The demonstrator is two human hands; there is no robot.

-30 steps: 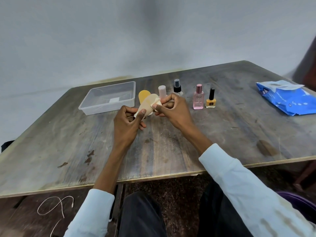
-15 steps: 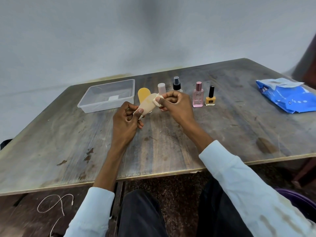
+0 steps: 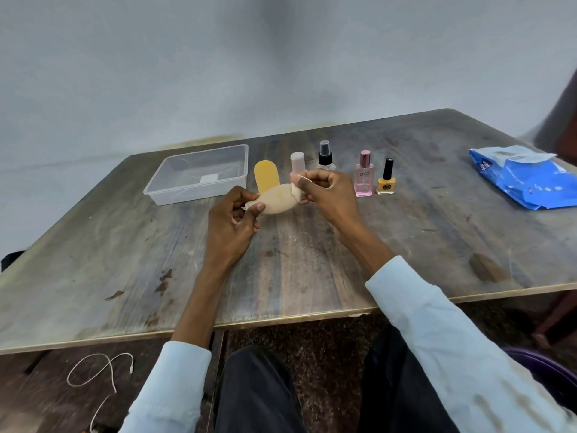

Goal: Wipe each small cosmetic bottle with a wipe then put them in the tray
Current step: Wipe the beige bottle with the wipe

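worn wooden table [image 3: 312, 260], left hand [image 3: 231, 225] fingers grasping beige bottle [image 3: 278, 200], right hand [image 3: 331, 198] pinching wipe [image 3: 295, 190]

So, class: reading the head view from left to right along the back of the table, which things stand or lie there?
Clear plastic tray → yellow rounded bottle → pale pink bottle → black-topped spray bottle → pink perfume bottle → yellow nail polish → blue wipes pack.

A white cable [image 3: 93, 375] lies on the floor below the worn wooden table [image 3: 406, 245].
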